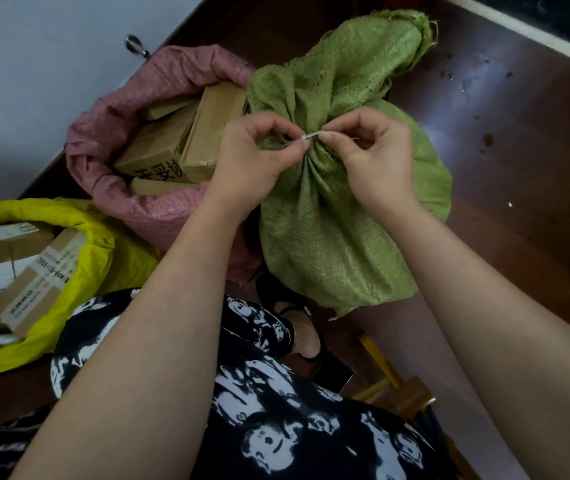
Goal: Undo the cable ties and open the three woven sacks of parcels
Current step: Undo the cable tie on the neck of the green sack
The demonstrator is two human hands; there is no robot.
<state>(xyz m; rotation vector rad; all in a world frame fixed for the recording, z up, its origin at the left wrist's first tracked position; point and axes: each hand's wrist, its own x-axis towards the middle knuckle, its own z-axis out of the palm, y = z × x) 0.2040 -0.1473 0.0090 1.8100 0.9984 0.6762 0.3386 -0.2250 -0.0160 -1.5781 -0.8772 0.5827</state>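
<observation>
My left hand (252, 157) and right hand (366, 157) meet at the gathered neck of the green sack (328, 220), each pinching one end of the white cable tie (311, 136) that cinches it closed. This sack stands on the dark wooden floor (519, 150), with bare boards open to its right as far as the white skirting edge (519, 26). To its left, touching it, the pink sack (158, 216) gapes open on brown cartons (169, 150) bearing dark printed characters I cannot read. The yellow sack (96, 258), at the left edge, is likewise open; one parcel label (51, 261) shows "5555" among digits partly hidden.
</observation>
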